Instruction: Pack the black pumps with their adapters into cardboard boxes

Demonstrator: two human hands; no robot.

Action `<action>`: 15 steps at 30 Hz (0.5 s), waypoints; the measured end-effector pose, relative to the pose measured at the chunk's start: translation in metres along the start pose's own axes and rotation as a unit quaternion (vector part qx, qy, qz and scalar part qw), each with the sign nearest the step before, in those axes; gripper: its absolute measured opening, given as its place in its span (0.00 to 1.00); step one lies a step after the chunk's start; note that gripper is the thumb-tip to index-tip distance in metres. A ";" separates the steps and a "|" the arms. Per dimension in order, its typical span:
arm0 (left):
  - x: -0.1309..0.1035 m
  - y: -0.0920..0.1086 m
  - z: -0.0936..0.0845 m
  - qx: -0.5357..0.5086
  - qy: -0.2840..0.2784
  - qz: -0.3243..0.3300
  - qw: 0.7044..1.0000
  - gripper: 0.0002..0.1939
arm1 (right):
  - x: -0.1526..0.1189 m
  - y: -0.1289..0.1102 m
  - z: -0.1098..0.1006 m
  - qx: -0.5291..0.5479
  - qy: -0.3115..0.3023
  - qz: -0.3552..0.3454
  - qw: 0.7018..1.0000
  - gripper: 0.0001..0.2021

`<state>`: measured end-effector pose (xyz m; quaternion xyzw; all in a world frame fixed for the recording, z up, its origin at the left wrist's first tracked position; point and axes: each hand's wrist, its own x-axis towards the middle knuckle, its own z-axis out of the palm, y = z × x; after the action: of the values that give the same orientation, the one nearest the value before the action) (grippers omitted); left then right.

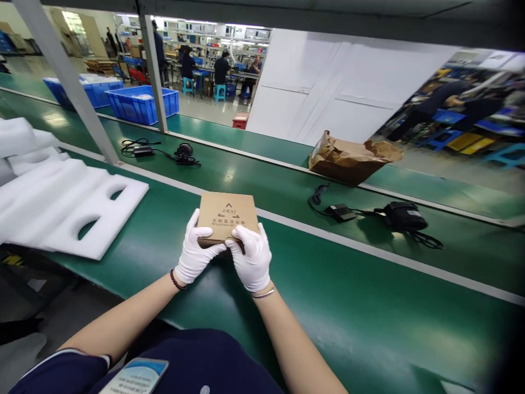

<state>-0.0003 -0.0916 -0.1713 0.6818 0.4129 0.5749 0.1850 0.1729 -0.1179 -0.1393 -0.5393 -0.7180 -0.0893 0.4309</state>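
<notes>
A small brown cardboard box (221,205) with dark printing on its lid is held between both hands over the green work surface (328,295). My left hand (197,249), in a white glove, grips the box's near left corner, its thumb along the front edge. On the near right side, my right hand (251,254), gloved alike, has its fingers bent at the front edge and over the lid's corner. The lid looks closed, and the box's underside is hidden.
White foam sheets (69,202) with cut-outs are stacked at left. Behind the divider lie black corded devices (404,216) (184,153) with adapters. A crumpled brown paper bag (348,158) and blue bins (133,104) stand farther back. A metal post (68,76) rises at left.
</notes>
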 end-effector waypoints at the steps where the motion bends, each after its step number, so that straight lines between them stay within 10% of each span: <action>1: 0.008 -0.003 0.004 0.044 0.001 0.018 0.999 0.26 | 0.002 -0.001 0.002 0.008 0.019 0.012 1.000 0.19; 6: 0.100 0.007 0.039 0.220 -0.145 0.065 0.963 0.21 | 0.001 0.000 -0.032 -0.056 0.093 0.033 0.994 0.38; 10: 0.183 0.016 0.075 0.279 -0.261 0.073 0.921 0.37 | -0.046 0.029 -0.150 -0.279 0.191 0.066 0.939 0.35; 12: 0.213 0.002 0.097 0.365 -0.338 0.076 0.864 0.44 | -0.103 0.044 -0.233 -0.414 0.264 0.178 0.853 0.32; 15: 0.228 -0.028 0.129 0.400 -0.393 0.111 0.820 0.48 | -0.212 0.046 -0.337 -0.541 0.247 0.506 0.625 0.28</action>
<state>0.1103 0.1309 -0.0824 0.9052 0.4202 0.0588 -0.0224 0.3982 -0.4476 -0.0999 -0.9111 -0.0214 -0.3597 0.2000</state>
